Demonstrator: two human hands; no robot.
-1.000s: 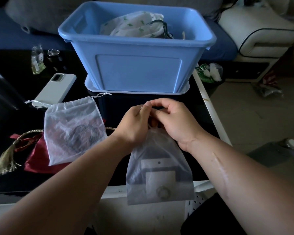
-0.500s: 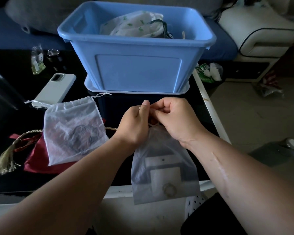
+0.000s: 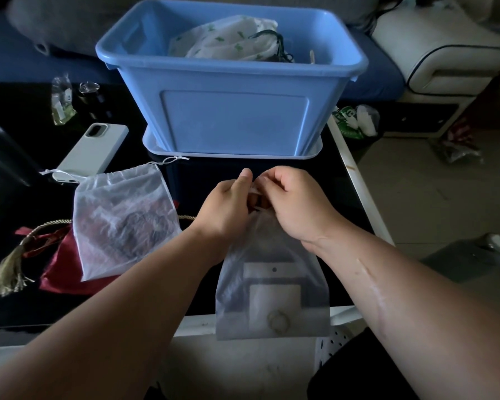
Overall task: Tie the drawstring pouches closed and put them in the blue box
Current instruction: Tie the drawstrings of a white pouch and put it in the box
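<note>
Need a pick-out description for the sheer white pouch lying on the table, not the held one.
Start at the blue plastic box on the black table. In front of its left corner, next to the white-cased phone, lies the sheer white drawstring pouch. Unlike the frosted pouch hanging from the left hand and right hand, it rests untouched on a dark red satin pouch.

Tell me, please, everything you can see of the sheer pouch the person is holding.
The sheer pouch is a translucent white bag of thin, gauzy-looking fabric. The left hand and the right hand pinch its gathered neck, and it hangs over the near edge of the black table. Through it show a white card with a small hole and a ring-shaped item near the bottom. The fingers hide its string.
</note>
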